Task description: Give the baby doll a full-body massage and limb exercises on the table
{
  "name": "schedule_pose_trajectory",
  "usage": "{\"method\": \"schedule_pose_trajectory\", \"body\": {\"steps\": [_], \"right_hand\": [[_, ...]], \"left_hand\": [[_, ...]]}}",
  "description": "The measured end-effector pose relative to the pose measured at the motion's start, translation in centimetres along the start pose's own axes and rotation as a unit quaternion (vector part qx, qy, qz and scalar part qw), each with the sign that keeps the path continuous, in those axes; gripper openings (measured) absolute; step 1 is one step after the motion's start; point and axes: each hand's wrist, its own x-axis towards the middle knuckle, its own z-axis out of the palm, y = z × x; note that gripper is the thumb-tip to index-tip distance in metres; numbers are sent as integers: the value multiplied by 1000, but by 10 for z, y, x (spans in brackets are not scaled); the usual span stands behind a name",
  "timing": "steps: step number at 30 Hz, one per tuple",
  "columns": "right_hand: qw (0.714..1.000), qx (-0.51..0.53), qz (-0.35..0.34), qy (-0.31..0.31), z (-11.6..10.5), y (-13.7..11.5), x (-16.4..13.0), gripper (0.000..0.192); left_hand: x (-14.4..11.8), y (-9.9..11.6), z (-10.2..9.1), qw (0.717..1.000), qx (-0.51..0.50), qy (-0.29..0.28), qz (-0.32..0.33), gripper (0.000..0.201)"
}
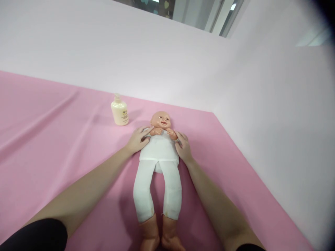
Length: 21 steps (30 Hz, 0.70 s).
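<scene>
I rest the fingers of my left hand [138, 140] and right hand [184, 147] against the arms of the doll [158, 153]; whether they grip, I cannot tell. It lies face up, head toward the pink sheet's [86, 139] far edge.

No wording readable with certainty. Only print seen: small dark lettering [125, 115] on front of pale cream-yellow, round-shouldered pump bottle [117, 112], standing upright near far edge of smooth pink sheet [65, 122], well left of sheet's far right corner. Print sits toward right side of bottle's front. Upper part: larger, bolder dark mark, perhaps logo or brand name, letters blurred. Below it: few short lines of tiny dark text, too small to make out. Brand cannot be told.
</scene>
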Motion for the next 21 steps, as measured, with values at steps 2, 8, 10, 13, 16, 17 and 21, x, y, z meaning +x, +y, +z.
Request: {"method": "schedule_pose_trajectory", "body": {"steps": [2,8,10,13,16,17,21], "right_hand": [[1000,-2,0,0,0,-1,0,55],[1000,7,8,8,-1,-1,-1,50],[1000,9,9,10,-1,0,-1,49],[1000,12,9,9,0,1,-1,48],[1000,14,10,9,0,0,-1,48],[1000,14,10,8,0,0,-1,48],[1000,15,7,2,-1,0,-1,50]], "left_hand": [[0,0,1,1000,-2,7,2,47],[0,-1,2,999,7,32,-4,43],[0,-1,2,999,16,36,-12,43],[0,0,1,999,23,35,-23,43],[0,1,0,999,18,30,-24,43],[0,1,0,999,16,30,-21,43],[0,1,-1,999,10,29,-10,42]]}}
